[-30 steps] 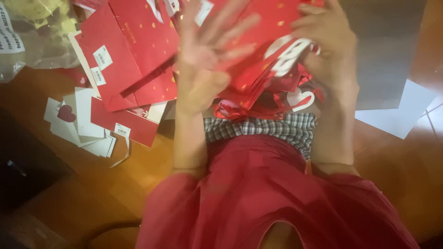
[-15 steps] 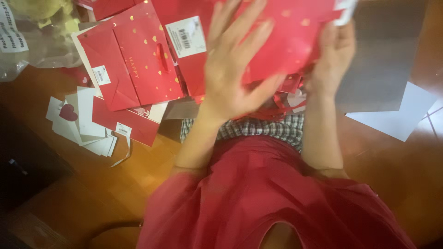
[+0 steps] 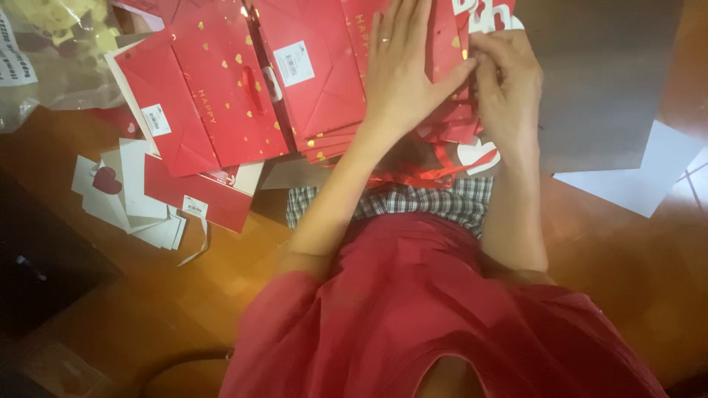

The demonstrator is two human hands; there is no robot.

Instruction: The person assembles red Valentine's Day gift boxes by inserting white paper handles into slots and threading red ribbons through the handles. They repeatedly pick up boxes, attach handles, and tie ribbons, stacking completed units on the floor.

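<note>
Red paper gift bags point(image 3: 324, 81) with gold hearts lie stacked flat on the wooden floor point(image 3: 147, 309). The left hand point(image 3: 402, 74) presses open-palmed on the stack; the right hand point(image 3: 505, 88) pinches a bag's edge beside it.

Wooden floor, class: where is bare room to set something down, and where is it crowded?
Bare wooden floor lies below the white cards and right of the white sheet. Crowded: red bags stacked under the left hand and right hand.

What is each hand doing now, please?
Left hand: open, flat on the red paper bags.
Right hand: fingers pinched at the stack's edge; whether holding, cannot be told.
</note>
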